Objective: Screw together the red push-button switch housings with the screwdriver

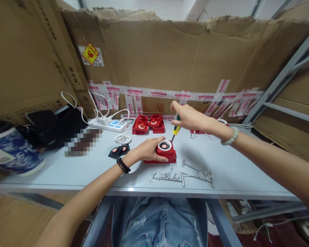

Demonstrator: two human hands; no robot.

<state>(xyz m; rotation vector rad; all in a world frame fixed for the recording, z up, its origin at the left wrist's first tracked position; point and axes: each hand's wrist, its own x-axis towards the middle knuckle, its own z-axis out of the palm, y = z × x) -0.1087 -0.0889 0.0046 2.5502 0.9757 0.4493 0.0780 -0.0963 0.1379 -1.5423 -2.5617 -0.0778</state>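
My left hand is wrapped round a red housing and holds it against the table. On top of the housing sits a white ring around a dark disc with a red and white centre. My right hand grips a screwdriver with a green and yellow handle. The screwdriver stands nearly upright, its tip at the right rear corner of the housing. Metal T-shaped pieces and several small silvery parts lie in front of the housing.
Behind are more red housings. Two white rings and dark pieces with red centres lie left of my left hand. A power strip with cables, a black bag and a blue-white container occupy the left. Cardboard walls the back.
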